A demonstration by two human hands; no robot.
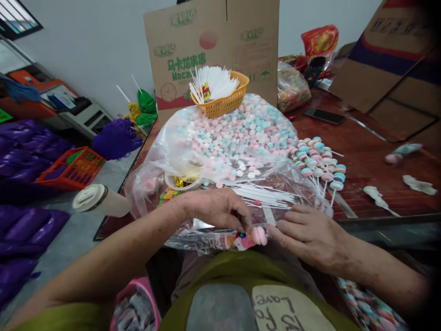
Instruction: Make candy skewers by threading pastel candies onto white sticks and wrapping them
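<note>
A row of candy lies along the table's front edge: a pink marshmallow, a colourful red, blue and pink piece and an orange piece beside clear printed wrapping. My left hand comes down over this row, its thumb and fingers pinched on the colourful piece. From the other side, my right hand has curled fingers, and its forefinger tip is beside the pink marshmallow. Whatever its fingers hold is hidden. Loose white sticks are spread just beyond both hands.
A large clear bag of pastel marshmallows carries a yellow basket of white sticks. Marshmallow skewers lie at its right, with a phone behind. A lidded cup stands left; a pink bin is below.
</note>
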